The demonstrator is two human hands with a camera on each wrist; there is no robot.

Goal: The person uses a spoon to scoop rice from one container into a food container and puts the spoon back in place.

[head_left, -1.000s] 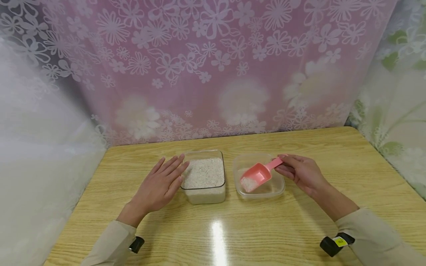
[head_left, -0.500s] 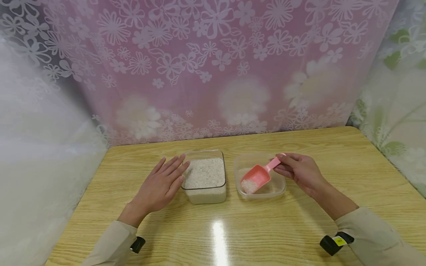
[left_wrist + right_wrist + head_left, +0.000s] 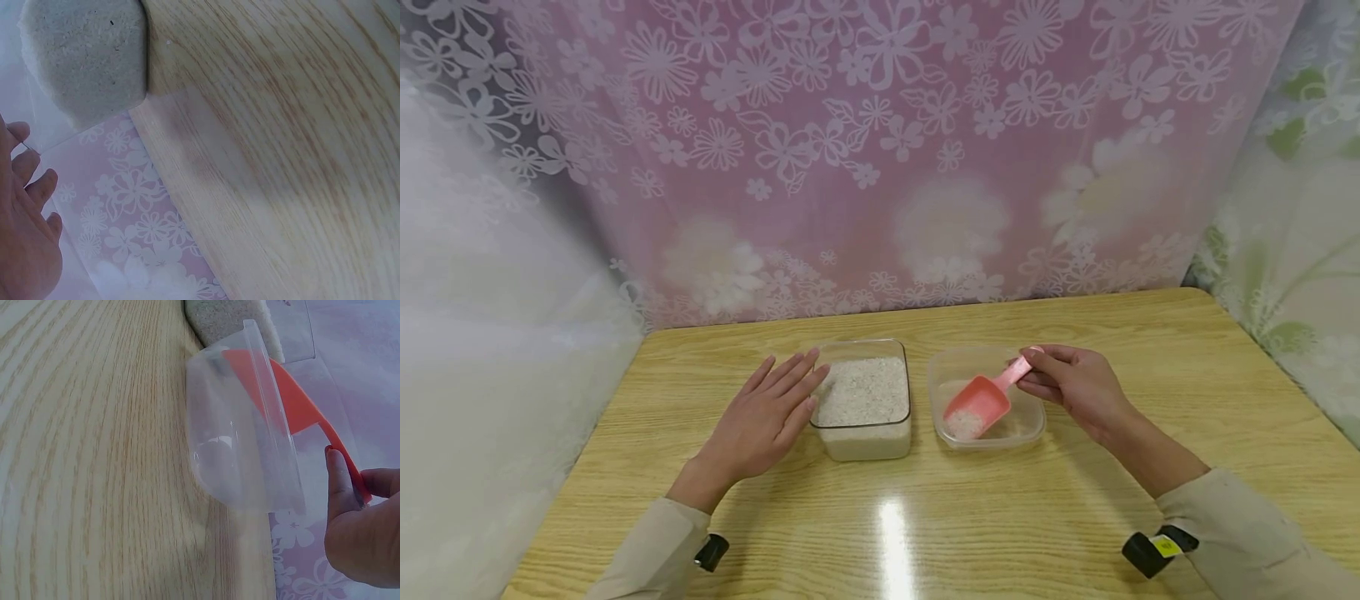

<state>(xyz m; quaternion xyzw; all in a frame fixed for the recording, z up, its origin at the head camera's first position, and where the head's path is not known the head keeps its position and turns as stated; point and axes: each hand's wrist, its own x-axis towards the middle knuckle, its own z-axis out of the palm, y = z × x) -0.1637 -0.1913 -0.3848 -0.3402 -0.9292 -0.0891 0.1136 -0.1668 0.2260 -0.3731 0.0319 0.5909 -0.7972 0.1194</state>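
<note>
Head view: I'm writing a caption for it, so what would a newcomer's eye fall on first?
Probably the pink scoop, some rice in its tip, dipped into the clear tub; the right hand pinches its handle. Next, the box of rice to the tub's left, beside the left hand. Behind the table hangs a pink floral cloth.

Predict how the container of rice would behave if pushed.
The container probably feels heavy for its size, since rice fills much of it. Its squat, flat-sided shape suggests sliding, not rolling. With its top open, rice might spill if tipped.
</note>
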